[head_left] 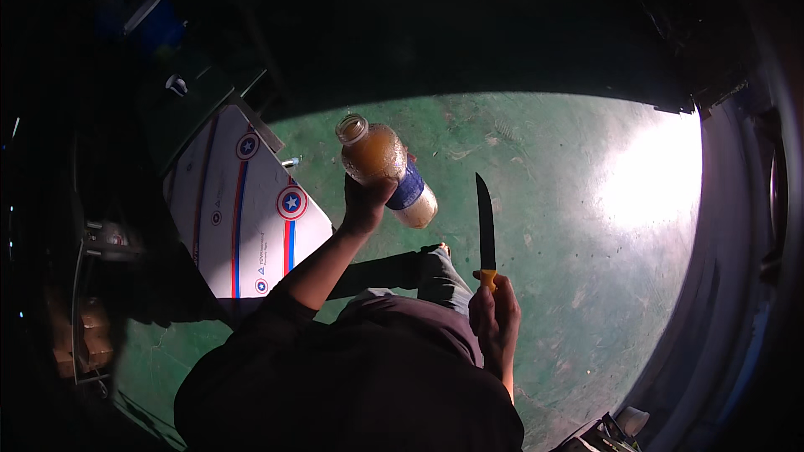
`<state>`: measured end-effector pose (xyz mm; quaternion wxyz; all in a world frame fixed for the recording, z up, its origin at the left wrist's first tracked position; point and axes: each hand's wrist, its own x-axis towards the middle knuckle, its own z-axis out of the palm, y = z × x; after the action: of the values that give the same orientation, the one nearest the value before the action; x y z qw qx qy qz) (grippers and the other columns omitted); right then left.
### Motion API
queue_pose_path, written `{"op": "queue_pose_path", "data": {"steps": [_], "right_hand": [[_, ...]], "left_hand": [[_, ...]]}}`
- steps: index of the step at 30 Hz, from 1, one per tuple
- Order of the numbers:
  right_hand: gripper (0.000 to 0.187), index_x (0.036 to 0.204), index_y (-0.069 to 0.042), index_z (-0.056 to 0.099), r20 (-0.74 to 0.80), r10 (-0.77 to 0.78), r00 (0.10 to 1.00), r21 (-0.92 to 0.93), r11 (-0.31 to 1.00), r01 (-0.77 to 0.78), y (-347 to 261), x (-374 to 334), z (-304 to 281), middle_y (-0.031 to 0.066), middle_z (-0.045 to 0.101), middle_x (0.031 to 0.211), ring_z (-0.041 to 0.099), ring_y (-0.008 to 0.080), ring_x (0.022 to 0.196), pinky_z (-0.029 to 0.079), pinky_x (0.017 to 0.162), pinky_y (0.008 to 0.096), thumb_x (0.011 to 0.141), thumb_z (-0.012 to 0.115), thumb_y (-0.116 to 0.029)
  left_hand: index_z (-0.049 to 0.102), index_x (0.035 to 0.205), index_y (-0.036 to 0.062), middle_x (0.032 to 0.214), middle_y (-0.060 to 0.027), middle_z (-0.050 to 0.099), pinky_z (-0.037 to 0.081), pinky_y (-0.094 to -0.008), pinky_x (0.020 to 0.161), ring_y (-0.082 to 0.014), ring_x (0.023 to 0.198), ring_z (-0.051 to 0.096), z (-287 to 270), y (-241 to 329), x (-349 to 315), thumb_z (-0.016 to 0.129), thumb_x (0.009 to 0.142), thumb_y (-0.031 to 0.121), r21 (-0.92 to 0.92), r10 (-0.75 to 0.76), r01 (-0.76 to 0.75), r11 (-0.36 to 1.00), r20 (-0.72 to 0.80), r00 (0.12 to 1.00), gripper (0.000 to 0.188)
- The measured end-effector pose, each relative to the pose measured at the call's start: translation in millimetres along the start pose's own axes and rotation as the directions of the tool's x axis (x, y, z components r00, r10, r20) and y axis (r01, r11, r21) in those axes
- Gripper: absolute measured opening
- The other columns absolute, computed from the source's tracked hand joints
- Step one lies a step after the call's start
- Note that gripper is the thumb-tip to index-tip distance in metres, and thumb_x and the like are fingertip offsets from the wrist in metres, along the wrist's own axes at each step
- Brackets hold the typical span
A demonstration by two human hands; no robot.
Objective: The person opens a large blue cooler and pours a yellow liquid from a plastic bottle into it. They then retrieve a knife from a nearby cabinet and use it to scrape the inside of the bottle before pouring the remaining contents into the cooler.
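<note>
My left hand (368,203) is wrapped round a clear plastic bottle (374,156) with a blue label band. The bottle is tilted, its uncapped mouth toward the upper left and its base toward the lower right. Its inside looks brownish in the upper part and paler near the base; I cannot tell how full it is. Lower and to the right, my right hand (496,314) is closed on the yellow handle of a knife (487,230). The long dark blade points up and away from me, apart from the bottle.
A table (264,192) with a white, striped, star-patterned top stands at the left, partly in shadow. Beneath is a green floor (569,285) with a bright sunlit patch at the right. A blue container (157,25) sits in the dark upper left. Cardboard-coloured boxes (92,335) are at the lower left.
</note>
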<state>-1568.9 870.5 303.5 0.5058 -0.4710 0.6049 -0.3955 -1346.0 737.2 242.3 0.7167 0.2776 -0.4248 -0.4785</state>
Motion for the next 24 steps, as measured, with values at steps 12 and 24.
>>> {"op": "queue_pose_path", "data": {"steps": [12, 24], "right_hand": [[0.02, 0.113, -0.002, 0.053, 0.71, 0.015, 0.704, -0.184, 0.969, 0.165, -178.7, 487.2, 99.9, 0.0071, 0.057, 0.068, 0.056, 0.0133, 0.058, 0.043, 0.055, 0.0291, 0.096, 0.051, -0.012], [0.038, 0.109, 0.0, 0.059, 0.771, -0.546, 0.329, 0.019, 0.536, 0.844, -314.4, 870.4, 278.6, 0.0218, 0.059, 0.099, 0.063, 0.0339, 0.073, 0.053, 0.055, 0.0364, 0.073, 0.069, 0.005]], "left_hand": [[0.048, 0.122, 0.0032, 0.107, -0.0098, 0.061, 0.048, -0.0358, 0.09, -0.0185, 0.1, 0.06, -97.7, -95.9, 363.9, 0.074, 0.077, 0.027, 0.306, 0.2, -0.062, 0.95, -0.446, 0.872, 0.058], [0.047, 0.123, 0.0017, 0.106, -0.0103, 0.059, 0.049, -0.0374, 0.089, -0.0204, 0.098, 0.061, -272.2, -132.2, 773.3, 0.072, 0.077, 0.025, 0.299, 0.267, -0.184, 0.936, -0.265, 0.926, 0.058]]}}
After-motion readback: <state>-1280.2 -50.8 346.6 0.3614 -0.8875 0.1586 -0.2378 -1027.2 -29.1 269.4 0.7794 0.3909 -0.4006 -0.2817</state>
